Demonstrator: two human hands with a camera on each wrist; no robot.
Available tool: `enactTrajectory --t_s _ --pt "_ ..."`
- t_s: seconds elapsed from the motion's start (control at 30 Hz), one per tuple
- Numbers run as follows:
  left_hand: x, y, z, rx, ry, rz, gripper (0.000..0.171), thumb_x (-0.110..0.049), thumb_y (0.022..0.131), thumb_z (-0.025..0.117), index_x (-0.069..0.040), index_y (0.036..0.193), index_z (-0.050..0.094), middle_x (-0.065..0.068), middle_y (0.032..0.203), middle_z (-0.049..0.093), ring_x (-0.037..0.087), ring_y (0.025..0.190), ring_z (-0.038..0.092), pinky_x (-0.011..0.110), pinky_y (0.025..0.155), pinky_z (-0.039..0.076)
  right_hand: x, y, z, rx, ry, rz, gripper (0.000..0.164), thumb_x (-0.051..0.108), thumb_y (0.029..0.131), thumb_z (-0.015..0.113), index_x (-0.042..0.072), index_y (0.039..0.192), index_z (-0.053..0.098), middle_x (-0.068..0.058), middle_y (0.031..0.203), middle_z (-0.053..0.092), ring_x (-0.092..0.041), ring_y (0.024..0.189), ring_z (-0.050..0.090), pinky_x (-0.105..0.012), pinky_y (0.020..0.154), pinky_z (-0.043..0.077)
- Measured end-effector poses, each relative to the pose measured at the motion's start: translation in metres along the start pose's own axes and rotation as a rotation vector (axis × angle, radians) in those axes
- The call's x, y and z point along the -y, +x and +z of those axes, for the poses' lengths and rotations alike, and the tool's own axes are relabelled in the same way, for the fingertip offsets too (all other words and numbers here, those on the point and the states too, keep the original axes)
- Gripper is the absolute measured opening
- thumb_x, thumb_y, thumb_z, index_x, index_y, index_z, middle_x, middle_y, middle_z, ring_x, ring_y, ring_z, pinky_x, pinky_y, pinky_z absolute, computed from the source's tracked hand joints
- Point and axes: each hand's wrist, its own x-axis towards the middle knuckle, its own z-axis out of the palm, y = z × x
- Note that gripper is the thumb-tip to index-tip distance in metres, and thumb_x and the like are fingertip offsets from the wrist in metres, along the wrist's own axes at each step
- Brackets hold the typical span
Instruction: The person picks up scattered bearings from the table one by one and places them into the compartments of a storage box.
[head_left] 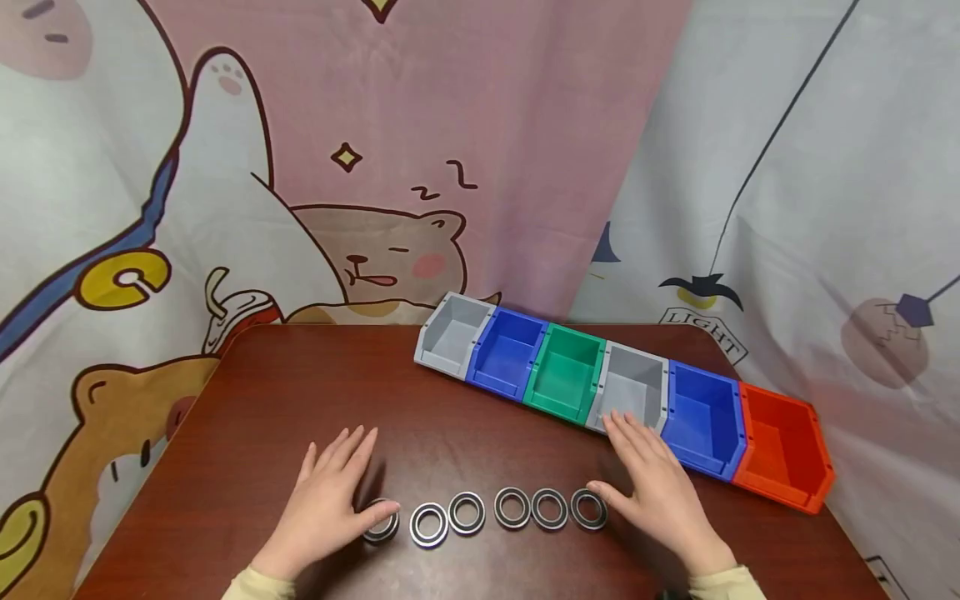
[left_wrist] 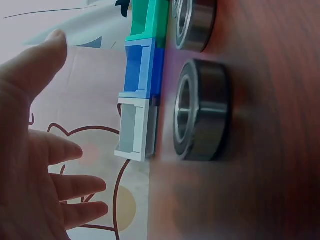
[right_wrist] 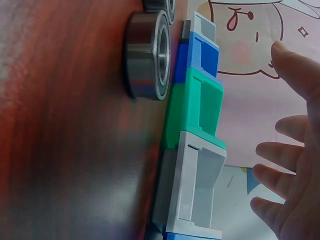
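Note:
Several metal ball bearings with black seals lie flat in a loose row across the front of the table. My left hand hovers at the row's left end, fingers spread. Its thumb overlaps the leftmost bearing in the head view and hides part of it. In the left wrist view that hand is apart from the nearest bearing. My right hand is held beside the rightmost bearing, fingers straight and nothing in it. The right wrist view shows a bearing well away from the fingers.
A slanting row of joined plastic bins runs from back centre to the right: grey, blue, green, grey, blue and red. The brown table meets a printed curtain behind.

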Motion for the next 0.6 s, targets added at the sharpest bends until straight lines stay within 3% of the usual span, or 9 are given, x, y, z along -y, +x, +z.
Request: enactTrajectory --t_s 0.1,0.2,0.33,0.6 --pt "-0.002 -0.002 0.002 -0.004 -0.001 0.016 0.102 -0.06 0.068 0.081 -0.006 0.147 0.046 0.016 0.145 0.05 0.038 0.136 0.041 0.071 0.105 0.02 0.0 -0.002 0.002 0.018 0.011 -0.008 0.092 0.049 0.076 0.081 0.003 0.147 0.046 -0.017 0.148 0.046 -0.038 0.138 0.039 -0.027 0.118 0.002" --pt "-0.004 -0.003 0.004 -0.004 0.0 0.026 0.104 -0.061 0.066 0.082 -0.005 0.146 0.048 0.016 0.143 0.052 0.038 0.134 0.043 0.07 0.104 0.022 0.001 -0.004 0.004 0.052 0.02 -0.002 0.092 0.049 0.075 0.082 0.005 0.148 0.046 -0.015 0.15 0.045 -0.037 0.138 0.039 -0.04 0.119 0.015" --pt "-0.005 -0.006 0.006 -0.007 0.005 0.04 0.104 -0.063 0.063 0.083 -0.004 0.143 0.051 0.016 0.139 0.054 0.038 0.131 0.047 0.07 0.101 0.027 0.002 -0.008 0.007 0.089 0.03 0.001 0.093 0.05 0.073 0.083 0.008 0.148 0.046 -0.013 0.149 0.046 -0.035 0.137 0.04 -0.059 0.105 0.035" --pt "-0.006 -0.01 0.01 0.002 0.014 0.058 0.103 -0.066 0.06 0.083 -0.004 0.138 0.056 0.016 0.135 0.057 0.04 0.127 0.05 0.07 0.099 0.032 0.004 -0.015 0.014 0.107 0.048 -0.038 0.092 0.053 0.072 0.083 0.008 0.145 0.05 -0.013 0.144 0.052 -0.035 0.131 0.047 -0.055 0.102 0.039"
